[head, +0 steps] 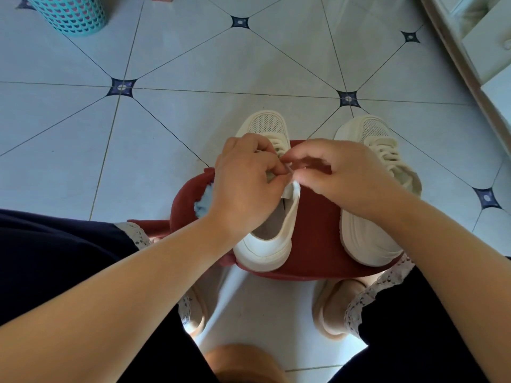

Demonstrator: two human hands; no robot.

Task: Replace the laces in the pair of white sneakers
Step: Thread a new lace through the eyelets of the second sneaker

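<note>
A red stool point(315, 217) carries both white sneakers. One sneaker point(265, 252) stands on the left half of the stool, with its heel toward the person. The other sneaker point(367, 244) stands at the right edge of the stool and looks already laced.

The left hand point(243, 183) and the right hand point(340, 178) meet above the middle of the stool, over the tongue of the left sneaker. Both have curled fingers and pinch a thin lace point(290, 170) between thumb and forefinger. Which eyelet it enters is hidden.

To do this step well, I think the person should hold the tip close to its end and push it straight through. After that, pulling both sides to an equal length will keep the lace flat.

Far beyond the stool, to its left, stands a teal basket point(69, 12). Something pink shows through its holes, but I cannot tell what it is.
</note>
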